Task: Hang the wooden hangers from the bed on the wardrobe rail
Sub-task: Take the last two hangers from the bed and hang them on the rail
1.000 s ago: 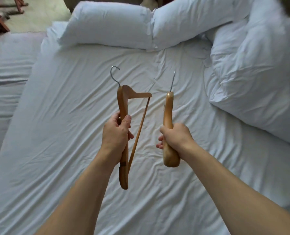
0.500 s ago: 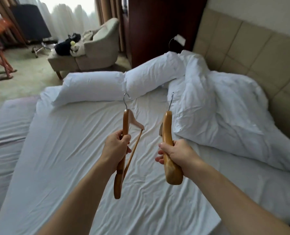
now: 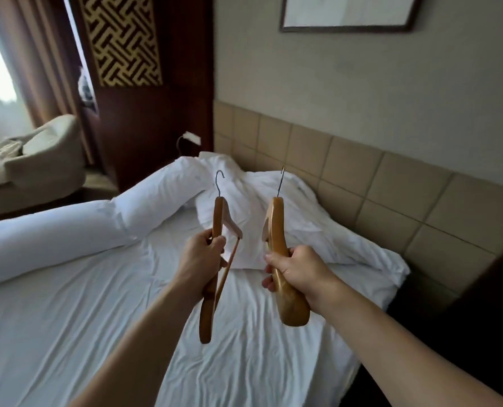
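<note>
Two wooden hangers are in view, one in each hand, both held above the bed point(image 3: 68, 333) with metal hooks pointing toward twelve o'clock. The left hand point(image 3: 199, 255) is wrapped around the slim hanger with a trouser bar point(image 3: 215, 259), fingers pressed around its upper arm; the thin bar slants down behind the knuckles. The right hand point(image 3: 298, 271) is clenched around the broad-shouldered hanger point(image 3: 276, 230), seen nearly edge-on, its thick lower end sticking out below the palm. The two hangers are near each other but apart.

Two white pillows point(image 3: 162, 195) lie end to end at ten o'clock, and one crumpled white duvet point(image 3: 317, 230) is heaped at one o'clock against the tan tiled headboard point(image 3: 391, 186). A beige armchair point(image 3: 44, 160) sits at nine o'clock beside brown curtains point(image 3: 47, 54). One dark wooden cabinet with a lattice panel point(image 3: 144, 98) stands at eleven o'clock. One framed picture point(image 3: 347, 13) hangs at one o'clock.
</note>
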